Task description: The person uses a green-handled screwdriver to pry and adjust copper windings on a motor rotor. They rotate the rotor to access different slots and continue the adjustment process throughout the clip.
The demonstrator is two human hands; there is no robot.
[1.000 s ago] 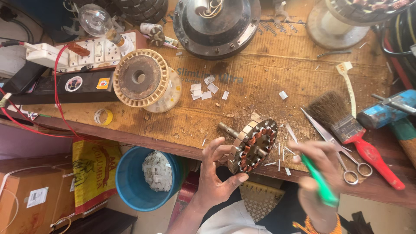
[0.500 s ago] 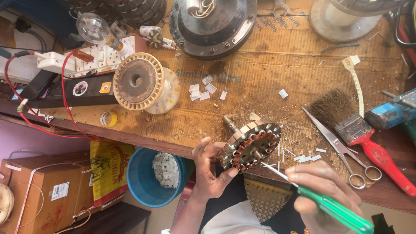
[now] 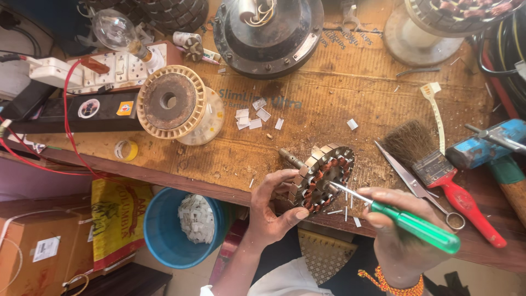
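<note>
My left hand [image 3: 271,208] grips a round motor stator [image 3: 323,175] with copper windings and a metal shaft, tilted on edge at the front of the workbench [image 3: 329,82]. My right hand [image 3: 397,235] holds a green-handled screwdriver [image 3: 413,225]. Its metal tip rests against the stator's windings near the centre.
A red-handled brush [image 3: 438,164], scissors [image 3: 416,183] and a blue tool [image 3: 482,145] lie to the right. An empty wire spool [image 3: 172,104], white paper scraps [image 3: 255,118], a switch board [image 3: 118,68] and fan motor housings [image 3: 268,30] sit behind. A blue bucket [image 3: 164,241] stands below the bench edge.
My right hand has turned the screwdriver and brought its tip onto the stator windings. My left hand has kept hold of the stator and tilted it slightly.
</note>
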